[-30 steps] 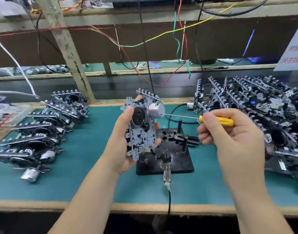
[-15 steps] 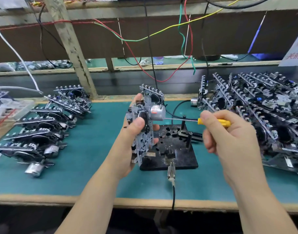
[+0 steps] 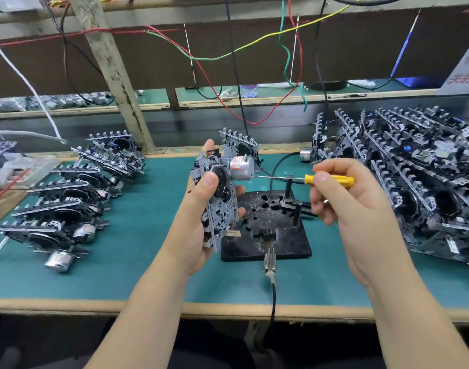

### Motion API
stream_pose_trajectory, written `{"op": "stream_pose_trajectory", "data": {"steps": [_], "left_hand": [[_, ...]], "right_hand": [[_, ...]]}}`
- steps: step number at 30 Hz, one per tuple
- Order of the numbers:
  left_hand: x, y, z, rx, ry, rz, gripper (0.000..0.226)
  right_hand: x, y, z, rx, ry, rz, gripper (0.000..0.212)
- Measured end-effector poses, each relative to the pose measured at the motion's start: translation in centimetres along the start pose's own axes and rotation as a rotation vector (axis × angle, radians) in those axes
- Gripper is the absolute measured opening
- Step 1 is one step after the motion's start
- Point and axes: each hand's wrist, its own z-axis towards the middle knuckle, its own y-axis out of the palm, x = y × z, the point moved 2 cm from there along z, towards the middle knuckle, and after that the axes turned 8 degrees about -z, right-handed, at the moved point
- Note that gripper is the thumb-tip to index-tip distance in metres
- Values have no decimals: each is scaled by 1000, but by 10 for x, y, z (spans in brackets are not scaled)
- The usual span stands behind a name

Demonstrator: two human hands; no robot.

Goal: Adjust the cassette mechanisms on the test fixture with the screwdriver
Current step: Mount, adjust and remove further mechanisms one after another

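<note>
My left hand [image 3: 195, 225] grips a grey metal cassette mechanism [image 3: 220, 206], held upright on edge above the green mat, thumb on its black flywheel. Its silver motor [image 3: 241, 168] points to the right. My right hand [image 3: 353, 209] pinches the yellow-handled screwdriver [image 3: 330, 179]; the thin shaft runs left and its tip meets the end face of the motor. The black test fixture [image 3: 270, 235] lies flat on the mat just below and behind both hands, with upright pegs and nothing mounted on it.
Rows of cassette mechanisms [image 3: 68, 198] lie on the left of the mat, and a big heap of cassette mechanisms [image 3: 414, 177] fills the right. A black cable [image 3: 273, 296] runs from the fixture over the bench's front edge. Loose wires [image 3: 254, 43] hang above the back rail.
The screwdriver tip stays at the motor. The mechanism has turned more edge-on in my left hand. The view has shifted slightly.
</note>
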Motion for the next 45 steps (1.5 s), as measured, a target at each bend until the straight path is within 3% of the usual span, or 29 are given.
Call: {"op": "stream_pose_trajectory", "data": {"steps": [19,24,27,32,34,37,41,45], "left_hand": [[-2,-4,-3,8,-24,37,69],[2,-1,1,22,59,99,89],[16,3,16,-17,162,410,86],[25,30,63,-321,157,1324,109],[13,40,78,-424,130,1563,110],[-11,39,86,-505,44,1671,110],[-27,28,85,-489,7,1685,108],[-29,27,88,-503,11,1702,107]], "right_hand": [[0,-4,0,5,-78,18,13],[4,-12,3,82,-55,88,18],[4,-27,7,224,-32,145,25],[8,-34,7,282,-49,107,27],[10,-36,6,319,-35,61,24],[15,-43,3,365,18,49,21],[21,-52,2,376,51,75,18],[31,-48,5,248,29,62,13]]}}
